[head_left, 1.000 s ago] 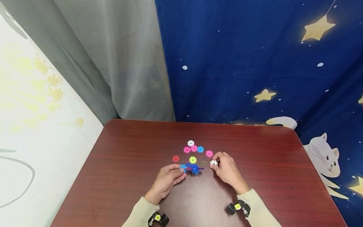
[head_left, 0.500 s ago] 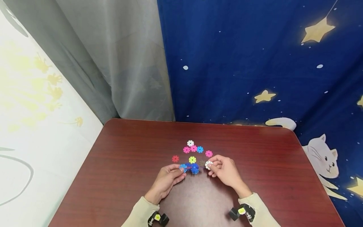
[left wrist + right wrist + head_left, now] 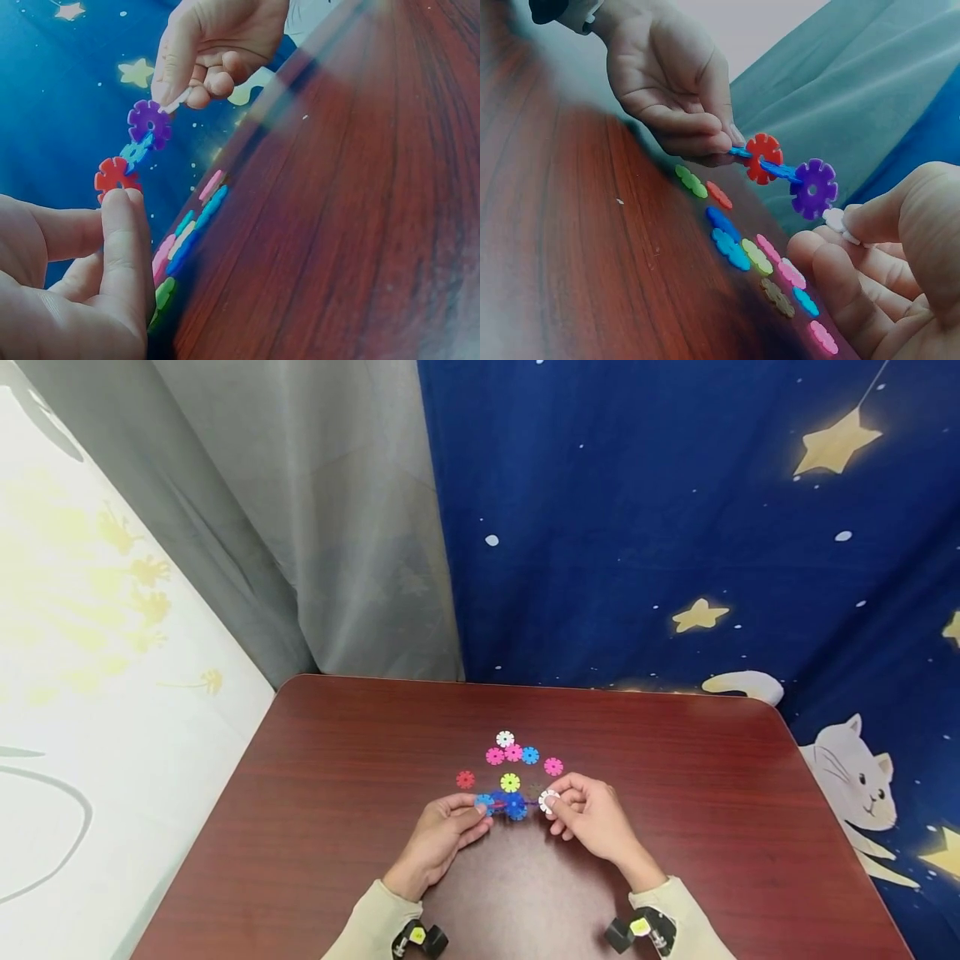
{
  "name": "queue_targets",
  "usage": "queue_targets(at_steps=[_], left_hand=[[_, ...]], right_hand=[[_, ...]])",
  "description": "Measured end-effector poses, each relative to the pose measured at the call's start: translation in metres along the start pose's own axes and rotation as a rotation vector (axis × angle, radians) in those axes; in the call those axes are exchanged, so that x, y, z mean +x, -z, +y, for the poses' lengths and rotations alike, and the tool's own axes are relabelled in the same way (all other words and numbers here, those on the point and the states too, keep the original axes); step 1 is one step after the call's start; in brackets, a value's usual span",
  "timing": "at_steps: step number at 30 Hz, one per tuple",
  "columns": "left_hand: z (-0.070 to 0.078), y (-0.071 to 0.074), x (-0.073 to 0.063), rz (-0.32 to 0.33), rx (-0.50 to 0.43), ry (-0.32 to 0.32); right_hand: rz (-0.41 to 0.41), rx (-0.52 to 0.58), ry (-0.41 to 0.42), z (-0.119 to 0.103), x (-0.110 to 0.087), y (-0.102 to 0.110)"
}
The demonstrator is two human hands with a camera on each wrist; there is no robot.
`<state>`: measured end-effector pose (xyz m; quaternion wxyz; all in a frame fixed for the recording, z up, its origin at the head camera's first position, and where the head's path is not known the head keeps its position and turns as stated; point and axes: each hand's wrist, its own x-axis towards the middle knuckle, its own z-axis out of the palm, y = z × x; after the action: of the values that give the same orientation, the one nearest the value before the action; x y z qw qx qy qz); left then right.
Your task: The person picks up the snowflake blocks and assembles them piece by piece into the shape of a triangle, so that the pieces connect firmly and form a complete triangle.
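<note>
Notched plastic discs are slotted together in a short chain between my hands. My left hand (image 3: 442,837) pinches the chain's light blue end disc (image 3: 483,802) between thumb and fingers. From there run a red disc (image 3: 763,158), a blue disc (image 3: 781,172) seen nearly edge-on, and a purple disc (image 3: 814,189). My right hand (image 3: 597,820) pinches a white disc (image 3: 836,220) between thumb and index finger, its edge right at the purple disc's rim. In the left wrist view the right fingertips cover most of the white disc.
Loose discs lie on the brown table (image 3: 337,743) beyond the hands: a red disc (image 3: 465,779), a yellow-green disc (image 3: 510,782), a white disc (image 3: 505,739), several pink ones, and blue ones such as the dark blue disc (image 3: 515,808). Curtains (image 3: 637,527) hang behind the table.
My right hand has moved left with the white disc, bringing it against the purple end of the chain. My left hand has stayed in place, pinching the light blue disc.
</note>
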<state>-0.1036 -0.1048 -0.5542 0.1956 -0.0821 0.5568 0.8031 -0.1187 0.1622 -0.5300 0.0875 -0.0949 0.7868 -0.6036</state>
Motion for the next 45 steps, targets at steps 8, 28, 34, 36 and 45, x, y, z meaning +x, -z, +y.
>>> queue_targets(at_steps=[8, 28, 34, 36, 45], left_hand=[[-0.002, 0.0, -0.001, 0.002, -0.004, -0.039], [0.001, 0.0, 0.0, 0.032, 0.045, -0.054], [0.0, -0.002, -0.001, 0.08, 0.076, -0.065], [-0.001, -0.002, -0.001, 0.091, 0.076, -0.058], [-0.001, -0.003, -0.002, 0.137, 0.089, -0.044]], right_hand=[[0.003, 0.0, 0.02, 0.003, -0.002, 0.0], [-0.002, 0.021, 0.104, 0.007, -0.001, -0.004], [0.048, -0.018, 0.127, 0.004, -0.001, -0.01], [0.062, -0.028, 0.146, 0.004, -0.001, -0.012], [0.083, -0.098, 0.192, 0.012, -0.002, -0.019]])
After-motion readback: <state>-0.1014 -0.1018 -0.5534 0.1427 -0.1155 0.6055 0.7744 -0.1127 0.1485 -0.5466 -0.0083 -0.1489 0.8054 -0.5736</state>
